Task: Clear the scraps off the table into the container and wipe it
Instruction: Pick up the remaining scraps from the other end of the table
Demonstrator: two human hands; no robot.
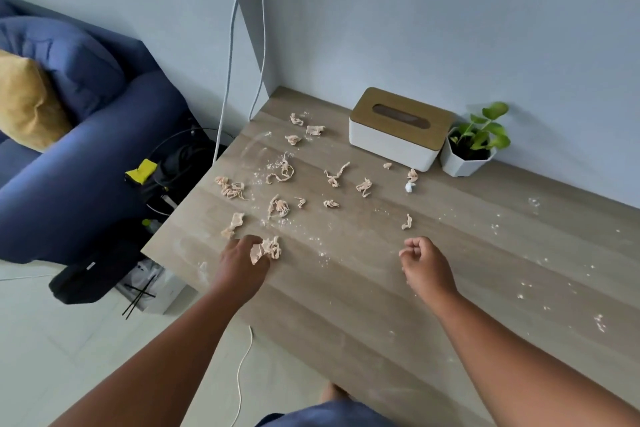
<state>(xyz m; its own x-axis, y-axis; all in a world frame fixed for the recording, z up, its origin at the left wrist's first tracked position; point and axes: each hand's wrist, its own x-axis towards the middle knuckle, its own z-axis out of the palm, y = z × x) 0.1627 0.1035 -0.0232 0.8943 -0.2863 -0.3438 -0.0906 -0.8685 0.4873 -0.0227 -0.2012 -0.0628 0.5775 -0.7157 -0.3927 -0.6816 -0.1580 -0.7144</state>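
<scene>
Head view, looking down on a pale wooden table [363,288] dusted with white crumbs. Nearest, the two bare forearms reach in from the bottom edge. The left hand [242,258] is at the table's near-left part, fingers curled round a crumpled pinkish scrap [267,249] that it holds against the tabletop. The right hand [426,263] hovers to the right of it, well apart, fingers curled into a loose fist with nothing visible inside. Just beyond the left hand lies a twisted scrap near the left edge [233,225], and just beyond the right hand a small curled scrap [407,222]. Farther out, the other scraps [284,170] are scattered across the middle and far-left of the table, all beyond both hands, with more of them on the left hand's side; a small white wad [410,186] lies among them toward the right. At the far edge, against the wall, stands a white tissue box with a wooden lid [398,128]; the slot in its lid is dark and what is inside cannot be told. Just right of it, close beside it, a white faceted pot [465,159] holds a small green plant [485,128]. Off the table to the left are a blue sofa [86,149] with a yellow cushion [24,104].
</scene>
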